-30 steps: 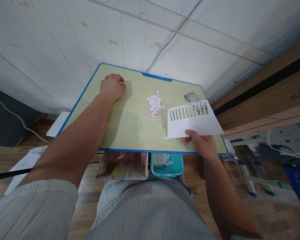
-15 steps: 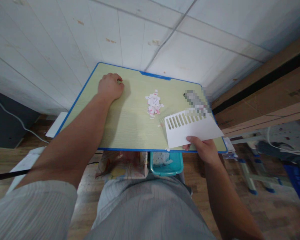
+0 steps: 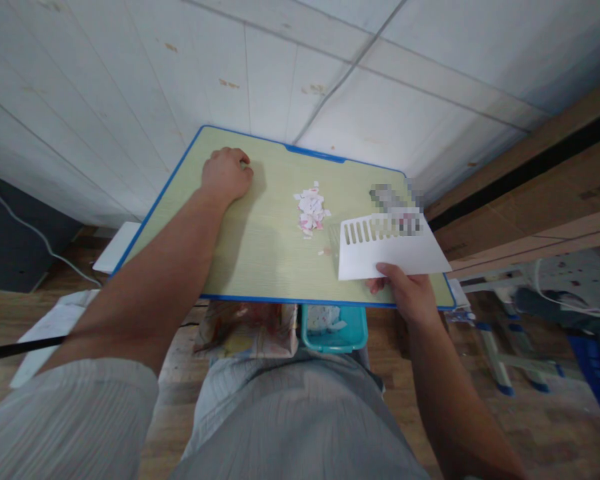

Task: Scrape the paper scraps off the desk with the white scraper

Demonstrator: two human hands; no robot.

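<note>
My left hand [image 3: 227, 175] rests on the pale yellow-green table [image 3: 265, 247] toward its far left, fingers loosely curled in; nothing shows in it. At the near right, my right hand [image 3: 403, 290] grips a white slotted card [image 3: 370, 260] by its near edge, thumb on top and fingers beneath. A row of long rounded slots runs along the card's far side. Between the hands lies a small pile of torn paper scraps [image 3: 311, 208], white with some pink. A few loose bits lie near the card's left edge. The card is apart from the pile.
A pixelated object [image 3: 387, 197] lies at the table's right, partly beyond the card. Below the near edge hangs or stands a turquoise basket [image 3: 335, 343] with paper scraps inside, beside a patterned bag [image 3: 250, 337]. Cardboard boxes [image 3: 530, 207] stand at the right; a panelled wall [image 3: 205, 60] is behind.
The white slotted card has lifted and shifted a little away from the table's near edge, to the right. My left hand has stayed in place on the table. The view has shifted slightly.
</note>
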